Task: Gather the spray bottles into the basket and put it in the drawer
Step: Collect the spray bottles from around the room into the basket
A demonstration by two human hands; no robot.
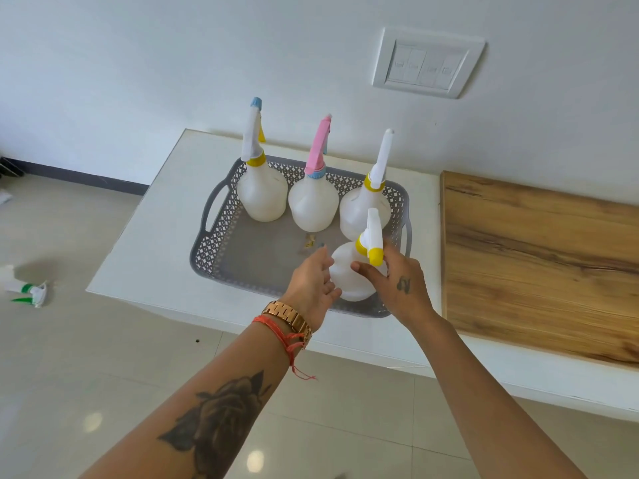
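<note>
Both arms reach forward over the near edge of the white desk (145,243). The left hand (311,285), with a gold watch (288,318) and a red thread (283,337) at the wrist, is open, palm turned inward, fingers (323,259) spread and resting against the left side of the near bottle (349,274). The right hand (397,281) comes in from the other side, thumb across the front of the bottle's body and the other fingers around behind its neck, just under the yellow nozzle; that looks like a loose grasp, though the far fingers are hidden. The bottle stands upright in the near right corner of the grey basket (221,236).

Count inside the basket: four bottles, all upright. Three line the far wall — one with a blue tip (261,191), one with a pink trigger (313,202), one with a white trigger (359,209) — and the fourth is the one between the hands. A small scrap (310,240) lies on the basket's bare floor.

One more bottle, green-trimmed (26,288), lies on its side on the tiled floor (69,357), well apart at left. A wooden board (539,257) lies on the desk just right of the basket. One switch plate (428,62) sits on the wall.
</note>
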